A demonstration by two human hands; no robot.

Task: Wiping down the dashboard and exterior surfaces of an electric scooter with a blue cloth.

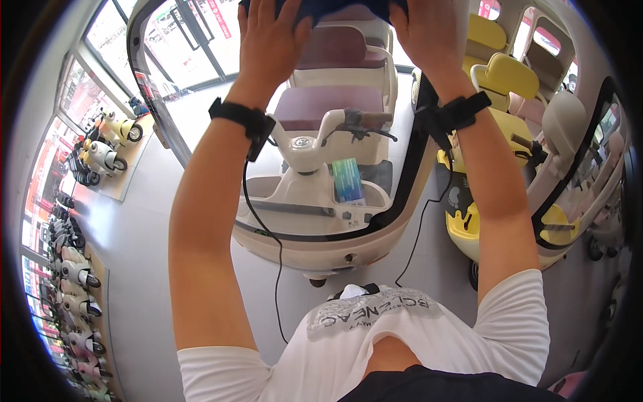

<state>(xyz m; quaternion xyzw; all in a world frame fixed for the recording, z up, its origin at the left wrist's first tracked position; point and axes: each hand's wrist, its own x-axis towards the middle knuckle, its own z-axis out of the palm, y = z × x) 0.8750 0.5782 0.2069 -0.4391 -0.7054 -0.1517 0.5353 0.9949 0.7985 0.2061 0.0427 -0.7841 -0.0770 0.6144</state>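
Dark blue cloth (327, 8) sits at the very top of the view, spanned between the two hands, over the front of the cream vehicle (301, 161). Left hand (268, 50): fingers apart and fairly straight at the cloth's left end, thumb out to the side. Right hand (432, 40): at the cloth's right end, thumb against it, fingertips cropped. Can't tell whether they grip the cloth or only press it, or whether it touches the windshield (187, 107); frame cuts it off.

Risks, my judgement: cloth could slip or bunch if pressure is uneven at that reach. Left cable (268, 231) and right cable (423, 211), hanging slack from the wrist straps (242, 124), could snag on the vehicle's edge and tug an arm. A strap's hard block could knock the windshield if forearms drop.

Cloth look: deep navy, plain, soft-looking, lower edge arching up mid-span.
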